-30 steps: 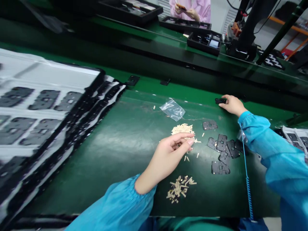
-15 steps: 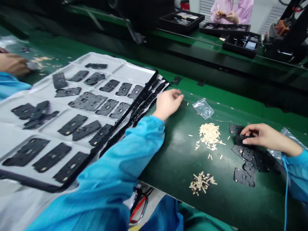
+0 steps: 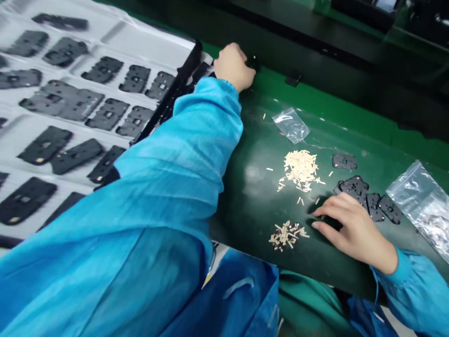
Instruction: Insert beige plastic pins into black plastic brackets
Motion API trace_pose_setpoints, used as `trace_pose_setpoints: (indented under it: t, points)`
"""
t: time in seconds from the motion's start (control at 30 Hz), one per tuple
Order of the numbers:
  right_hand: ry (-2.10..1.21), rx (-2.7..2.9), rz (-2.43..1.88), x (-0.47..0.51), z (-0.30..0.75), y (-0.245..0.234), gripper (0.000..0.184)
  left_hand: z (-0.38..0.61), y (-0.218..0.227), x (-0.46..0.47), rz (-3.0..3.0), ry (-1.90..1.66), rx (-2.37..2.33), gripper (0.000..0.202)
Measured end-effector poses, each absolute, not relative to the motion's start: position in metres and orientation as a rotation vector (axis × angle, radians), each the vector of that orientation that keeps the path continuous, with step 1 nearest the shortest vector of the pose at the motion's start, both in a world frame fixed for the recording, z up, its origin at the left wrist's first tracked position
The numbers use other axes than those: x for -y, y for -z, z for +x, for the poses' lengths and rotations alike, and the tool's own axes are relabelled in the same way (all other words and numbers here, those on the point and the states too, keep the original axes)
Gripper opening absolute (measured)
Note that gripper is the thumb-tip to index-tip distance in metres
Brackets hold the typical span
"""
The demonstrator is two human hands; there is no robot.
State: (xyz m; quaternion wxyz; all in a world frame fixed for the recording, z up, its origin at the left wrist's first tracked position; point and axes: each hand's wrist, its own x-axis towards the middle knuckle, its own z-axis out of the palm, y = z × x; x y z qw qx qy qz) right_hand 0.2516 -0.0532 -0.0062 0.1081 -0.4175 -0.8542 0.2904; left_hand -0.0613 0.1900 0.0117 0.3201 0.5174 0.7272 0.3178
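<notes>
My left hand (image 3: 234, 68) reaches to the bench's back edge, its fingers curled at a small black plastic part (image 3: 254, 60); the fingertips are mostly hidden. My right hand (image 3: 345, 224) hovers low over the bench, thumb and forefinger apart, with nothing visible between them. Just left of it lies a mixed pile of cream strips and small dark bits (image 3: 288, 235). Farther back is a larger heap of cream strips (image 3: 301, 167). Several black plastic plates (image 3: 355, 188) overlap beyond my right hand, and a single black plate (image 3: 344, 161) lies behind them.
A light tray (image 3: 115, 35) with several black plates in its compartments fills the left side. An empty clear zip bag (image 3: 291, 125) lies mid-bench; a filled one (image 3: 423, 206) is at the right. Another black part (image 3: 293, 80) sits by the back ledge.
My left hand has moved back to the black part by the ledge. My right hand has let go of a black plate and come nearer, toward the mixed pile. The view has tilted down.
</notes>
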Motion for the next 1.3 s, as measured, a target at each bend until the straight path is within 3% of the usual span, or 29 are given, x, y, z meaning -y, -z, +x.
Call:
trace_pose_setpoints:
  t: [0.13,0.27,0.43,0.6,0.8,1.03,1.3]
  points:
    - [-0.847,2.618,-1.137,0.057,0.237,0.013,0.015,-0.055,-0.015,-0.132,1.646,-0.886,-1.798,0.056]
    - [-0.784,2.410,-1.143,0.048,0.249,0.003,0.011,-0.035,-0.001,-0.043,1.813,-0.848,-1.418,0.036]
    - [-0.710,2.097,-1.283,0.042,0.266,-0.018,0.007,0.029,0.024,0.013,1.944,-0.607,-0.918,0.025]
    - [-1.004,2.312,-1.207,0.062,0.251,-0.006,0.006,0.043,0.028,0.016,2.309,-0.631,-1.087,0.026]
    - [-1.015,2.619,-1.420,0.065,0.228,0.015,0.013,0.005,0.022,0.047,2.188,-0.503,-1.025,0.013]
    - [-1.138,2.515,-1.434,0.063,0.235,0.009,0.002,0.002,0.035,0.068,2.183,-0.450,-1.053,0.016]
    - [-1.476,2.177,-1.372,0.057,0.238,-0.004,0.006,0.002,0.017,0.064,2.005,-0.537,-0.947,0.018]
